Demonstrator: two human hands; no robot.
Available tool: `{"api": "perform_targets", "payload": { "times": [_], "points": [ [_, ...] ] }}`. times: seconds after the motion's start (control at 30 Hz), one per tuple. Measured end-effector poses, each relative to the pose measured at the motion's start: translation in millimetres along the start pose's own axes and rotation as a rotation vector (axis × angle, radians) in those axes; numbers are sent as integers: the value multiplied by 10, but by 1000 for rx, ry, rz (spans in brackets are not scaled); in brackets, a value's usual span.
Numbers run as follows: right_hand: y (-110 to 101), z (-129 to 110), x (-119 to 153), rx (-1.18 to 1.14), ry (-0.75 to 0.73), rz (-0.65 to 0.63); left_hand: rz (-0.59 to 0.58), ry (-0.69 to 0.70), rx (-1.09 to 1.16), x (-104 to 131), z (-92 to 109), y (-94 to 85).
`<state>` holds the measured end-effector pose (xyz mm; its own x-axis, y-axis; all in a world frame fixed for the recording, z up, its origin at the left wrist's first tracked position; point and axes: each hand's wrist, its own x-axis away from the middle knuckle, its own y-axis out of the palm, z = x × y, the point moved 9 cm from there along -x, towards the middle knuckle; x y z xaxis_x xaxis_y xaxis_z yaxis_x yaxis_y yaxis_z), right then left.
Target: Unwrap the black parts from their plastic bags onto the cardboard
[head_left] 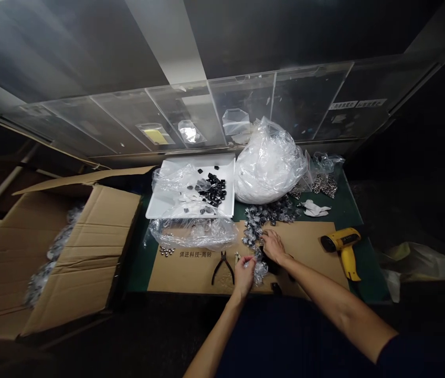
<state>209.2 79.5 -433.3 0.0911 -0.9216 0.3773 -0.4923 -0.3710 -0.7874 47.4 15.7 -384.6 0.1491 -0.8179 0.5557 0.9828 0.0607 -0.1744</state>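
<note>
My left hand point(244, 274) is closed in a pinch over the cardboard sheet point(305, 244), beside crumpled clear plastic point(261, 272). What its fingertips grip is too small to make out. Just right of it and farther away, my right hand point(273, 244) reaches to the near edge of a pile of small dark pieces wrapped in clear film point(252, 223). Its fingers are bent and touch the pile; anything between them is hidden. Left of my hands lie black-handled pliers point(223, 266) with their handles spread. Small dark pieces point(276, 288) lie near the sheet's front edge.
A white tray point(152, 202) holds black parts and plastic bags. Behind the pile bulges a large clear bag point(269, 163). A yellow heat gun point(344, 247) lies right, a white glove point(315, 208) and bagged metal parts point(325, 185) behind. An open carton point(92, 252) stands left.
</note>
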Motion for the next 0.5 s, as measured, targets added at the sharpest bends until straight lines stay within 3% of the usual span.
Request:
{"api": "perform_targets", "payload": {
  "times": [0.07,0.17,0.33,0.5],
  "points": [
    [-81,47,79,-60,-8,86,1,-31,45,-21,-64,-25],
    [-78,149,160,-69,12,99,-4,-64,67,-27,-98,-26],
    [78,75,74,11,-41,-22,-35,-119,79,26,-76,-25],
    [198,-55,-57,56,-33,-117,-63,-239,-1,130,-247,-176]
  ]
}}
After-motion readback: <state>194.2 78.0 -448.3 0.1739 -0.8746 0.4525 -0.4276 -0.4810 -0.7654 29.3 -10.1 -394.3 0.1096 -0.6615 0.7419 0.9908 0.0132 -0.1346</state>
